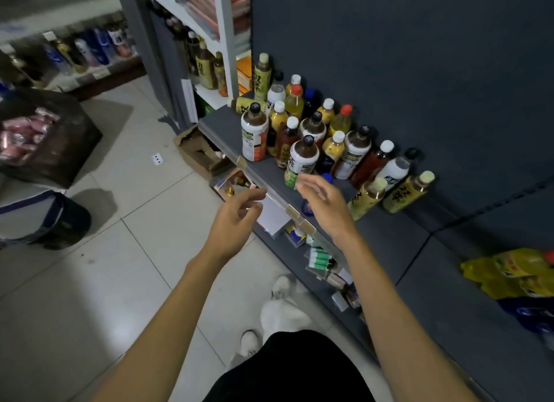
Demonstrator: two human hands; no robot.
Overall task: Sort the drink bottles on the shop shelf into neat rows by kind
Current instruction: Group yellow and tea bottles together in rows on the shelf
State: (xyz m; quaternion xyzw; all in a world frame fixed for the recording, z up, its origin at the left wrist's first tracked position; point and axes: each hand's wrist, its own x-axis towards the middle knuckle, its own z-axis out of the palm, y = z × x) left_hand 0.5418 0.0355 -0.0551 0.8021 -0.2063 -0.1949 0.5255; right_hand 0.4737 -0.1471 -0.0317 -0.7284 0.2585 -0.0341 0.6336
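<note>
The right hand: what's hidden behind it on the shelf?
Behind the right hand a blue-capped bottle shows only its cap and a bit of blue base; its body and label are covered.

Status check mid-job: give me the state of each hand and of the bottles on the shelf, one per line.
Left hand: empty, fingers loosely curled, in front of the shelf edge.
Right hand: empty, fingers relaxed, reaching toward the front bottle.
Front bottle: upright, black cap on, not held.
Bottle cluster: upright, kinds mixed, not in rows.
Lying bottle: on its side at the back left.
Shelf: bare to the right of the bottles.
</note>
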